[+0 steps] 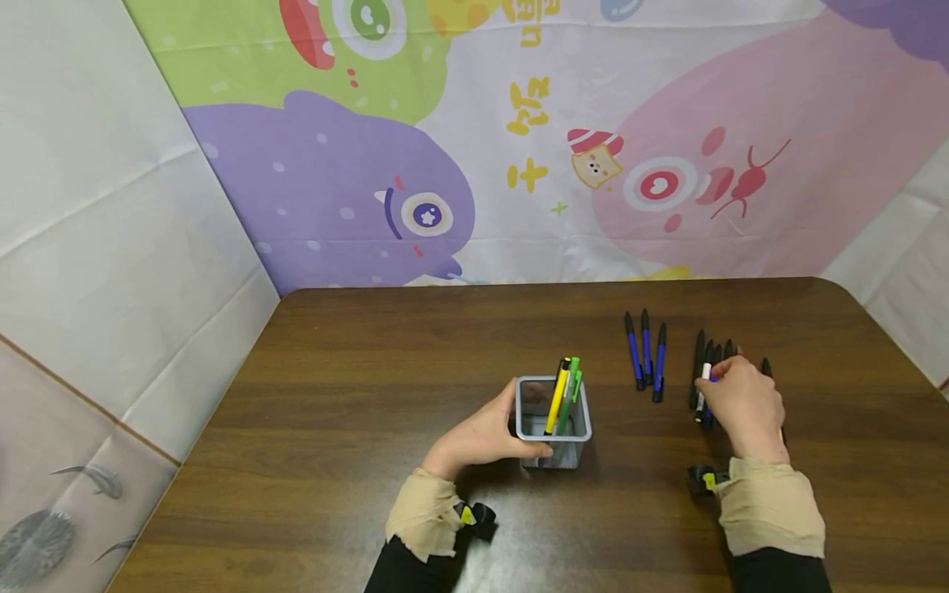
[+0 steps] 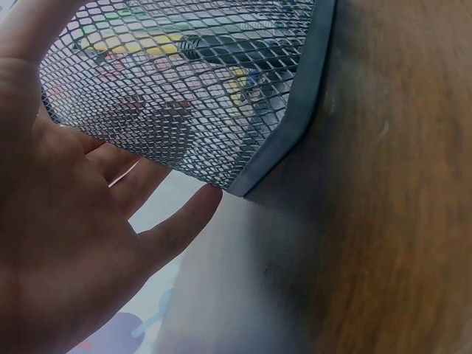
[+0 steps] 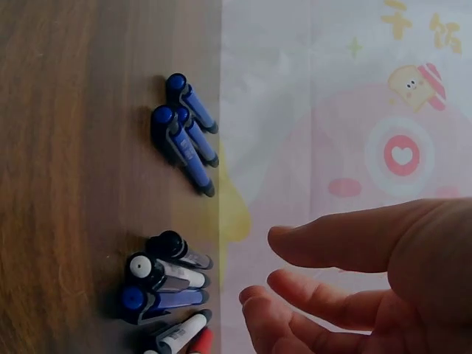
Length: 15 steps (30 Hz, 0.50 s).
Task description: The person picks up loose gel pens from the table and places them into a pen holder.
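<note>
My left hand [image 1: 482,432] grips a grey mesh pen holder [image 1: 571,440] at its left side, thumb across the front. A yellow pen [image 1: 556,402] with black parts and a green pen [image 1: 572,395] lean inside; the left wrist view shows the yellow pen [image 2: 147,48] through the mesh. Over a row of pens at the right hovers my right hand [image 1: 745,408], thumb and fingers apart with nothing between them in the right wrist view. That row has a white pen [image 3: 177,274], a blue pen [image 3: 173,299] and a red piece [image 3: 200,343]; the hand hides some.
Three blue pens [image 1: 647,350] lie together between the holder and the right hand. Another dark pen [image 1: 767,367] lies just right of that hand, partly covered. Behind the brown table [image 1: 334,371] hangs a cartoon-printed cloth [image 1: 519,231].
</note>
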Each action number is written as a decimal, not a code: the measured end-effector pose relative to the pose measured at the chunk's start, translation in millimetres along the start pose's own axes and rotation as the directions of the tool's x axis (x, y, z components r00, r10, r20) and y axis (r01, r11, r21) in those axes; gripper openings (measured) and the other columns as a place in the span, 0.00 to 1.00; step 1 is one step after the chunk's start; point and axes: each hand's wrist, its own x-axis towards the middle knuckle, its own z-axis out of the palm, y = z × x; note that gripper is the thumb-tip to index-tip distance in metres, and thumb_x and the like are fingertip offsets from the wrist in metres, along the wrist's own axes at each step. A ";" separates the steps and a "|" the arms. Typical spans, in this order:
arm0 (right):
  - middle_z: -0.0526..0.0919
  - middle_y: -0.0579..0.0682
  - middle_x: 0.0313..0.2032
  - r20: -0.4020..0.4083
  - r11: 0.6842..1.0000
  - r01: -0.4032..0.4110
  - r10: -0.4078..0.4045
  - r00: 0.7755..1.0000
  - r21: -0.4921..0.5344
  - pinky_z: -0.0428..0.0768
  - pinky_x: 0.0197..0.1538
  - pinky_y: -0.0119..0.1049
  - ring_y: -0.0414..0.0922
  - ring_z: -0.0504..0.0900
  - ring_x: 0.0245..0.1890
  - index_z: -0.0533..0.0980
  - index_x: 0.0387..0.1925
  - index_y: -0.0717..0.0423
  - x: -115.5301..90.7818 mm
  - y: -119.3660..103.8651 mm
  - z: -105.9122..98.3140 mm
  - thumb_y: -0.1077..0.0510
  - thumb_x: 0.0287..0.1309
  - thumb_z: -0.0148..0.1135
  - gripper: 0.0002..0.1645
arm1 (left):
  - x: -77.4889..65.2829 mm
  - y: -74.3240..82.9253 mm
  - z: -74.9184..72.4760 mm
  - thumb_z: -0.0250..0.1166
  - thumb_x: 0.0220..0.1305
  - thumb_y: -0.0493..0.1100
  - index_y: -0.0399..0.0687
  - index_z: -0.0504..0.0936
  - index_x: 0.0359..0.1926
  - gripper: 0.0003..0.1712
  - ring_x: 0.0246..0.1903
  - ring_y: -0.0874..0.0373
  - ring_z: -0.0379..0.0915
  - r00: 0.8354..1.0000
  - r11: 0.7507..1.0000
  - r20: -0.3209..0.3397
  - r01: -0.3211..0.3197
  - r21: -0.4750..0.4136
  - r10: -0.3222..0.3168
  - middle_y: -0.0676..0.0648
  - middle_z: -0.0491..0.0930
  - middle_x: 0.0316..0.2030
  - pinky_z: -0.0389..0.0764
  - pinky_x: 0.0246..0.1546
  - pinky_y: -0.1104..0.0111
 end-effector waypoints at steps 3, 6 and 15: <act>0.75 0.71 0.43 0.025 0.999 -0.043 0.043 0.999 -0.008 0.71 0.25 0.47 0.67 0.75 0.36 0.71 0.45 0.65 0.6 2.4 -0.5 0.51 0.56 0.53 0.22 | -0.4 -0.1 0.1 0.72 0.47 0.44 0.55 0.55 0.61 0.44 0.49 0.51 0.70 1.000 1.000 -0.001 0.009 -0.006 -0.009 0.42 0.71 0.51 0.71 0.49 0.66; 0.75 0.72 0.42 0.030 0.998 -0.062 0.063 0.998 -0.014 0.71 0.24 0.47 0.67 0.75 0.35 0.70 0.45 0.66 0.9 4.6 -1.0 0.51 0.56 0.54 0.22 | -0.6 0.0 0.1 0.72 0.47 0.43 0.54 0.55 0.61 0.44 0.50 0.51 0.70 1.000 1.000 0.000 0.008 -0.016 -0.008 0.42 0.71 0.52 0.71 0.50 0.63; 0.74 0.74 0.43 0.018 0.997 -0.072 0.072 0.997 -0.005 0.71 0.27 0.48 0.69 0.73 0.39 0.71 0.43 0.65 1.5 8.3 -0.4 0.53 0.54 0.53 0.20 | 0.1 -0.7 0.1 0.72 0.47 0.42 0.52 0.55 0.61 0.44 0.50 0.49 0.70 1.000 1.000 0.007 -0.018 -0.023 0.018 0.41 0.70 0.52 0.71 0.51 0.62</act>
